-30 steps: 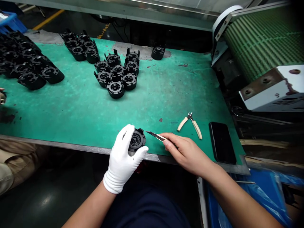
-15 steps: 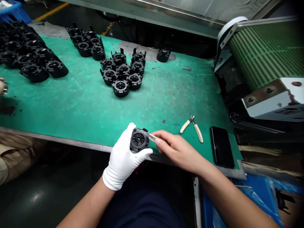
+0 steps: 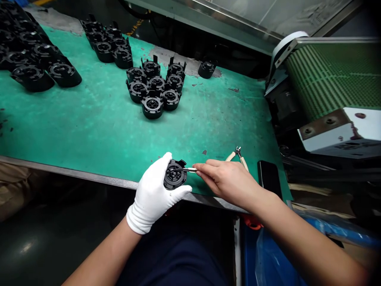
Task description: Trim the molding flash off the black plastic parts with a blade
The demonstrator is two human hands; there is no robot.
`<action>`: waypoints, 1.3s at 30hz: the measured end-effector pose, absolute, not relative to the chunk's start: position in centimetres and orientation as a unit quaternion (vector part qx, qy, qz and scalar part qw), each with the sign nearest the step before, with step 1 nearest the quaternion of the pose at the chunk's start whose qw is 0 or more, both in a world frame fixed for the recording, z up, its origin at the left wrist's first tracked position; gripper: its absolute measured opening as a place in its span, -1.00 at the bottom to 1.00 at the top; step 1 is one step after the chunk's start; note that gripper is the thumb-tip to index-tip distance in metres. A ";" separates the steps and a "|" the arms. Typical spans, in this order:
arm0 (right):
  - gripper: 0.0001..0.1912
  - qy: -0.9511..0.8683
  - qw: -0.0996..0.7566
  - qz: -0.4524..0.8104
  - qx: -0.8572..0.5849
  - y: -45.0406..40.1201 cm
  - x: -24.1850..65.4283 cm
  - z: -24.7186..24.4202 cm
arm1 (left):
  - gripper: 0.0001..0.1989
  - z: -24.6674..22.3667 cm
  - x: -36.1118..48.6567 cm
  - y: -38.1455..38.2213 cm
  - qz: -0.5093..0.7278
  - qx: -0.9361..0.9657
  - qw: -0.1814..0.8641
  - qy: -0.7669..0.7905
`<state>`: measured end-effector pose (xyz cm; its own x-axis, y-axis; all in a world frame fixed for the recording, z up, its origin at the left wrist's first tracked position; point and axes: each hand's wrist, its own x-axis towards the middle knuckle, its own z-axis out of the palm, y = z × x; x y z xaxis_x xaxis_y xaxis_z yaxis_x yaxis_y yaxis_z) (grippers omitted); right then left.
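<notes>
My left hand, in a white glove, grips a round black plastic part at the table's front edge, its ringed face turned up. Fingers and thumb wrap the part's left and lower sides. My bare right hand pinches a slim knife with a pale handle. The dark blade lies over the part's face, its tip near the centre; whether it touches cannot be made out. Just beyond the right hand are cutting pliers with cream handles, partly covered by that hand.
A cluster of black housings stands mid-table, with more groups at the left and a single one at the back. A phone lies right of my wrist. A green conveyor belt borders the table on the right.
The knife has moved from the part's right rim inward across its face, and my right hand has turned more palm-down. The view has shifted slightly; a person's hand at the left edge is out of view.
</notes>
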<state>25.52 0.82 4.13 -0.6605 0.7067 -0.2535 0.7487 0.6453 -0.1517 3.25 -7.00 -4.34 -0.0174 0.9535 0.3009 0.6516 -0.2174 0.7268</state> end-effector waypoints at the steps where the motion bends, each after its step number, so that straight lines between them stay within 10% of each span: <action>1: -0.61 0.900 0.088 -0.135 0.405 0.7 25.7 4.1 | -0.03 -4.4 3.2 -7.0 0.396 0.673 0.193 0.594; 26: -0.66 0.809 0.018 -0.342 0.477 -4.6 24.8 3.3 | -0.11 -4.4 3.7 -7.3 0.408 0.649 0.198 0.611; 39: -0.61 0.620 -0.272 -0.470 0.566 -2.7 22.8 -0.1 | -0.18 -1.5 7.8 -15.1 0.351 0.627 0.286 0.634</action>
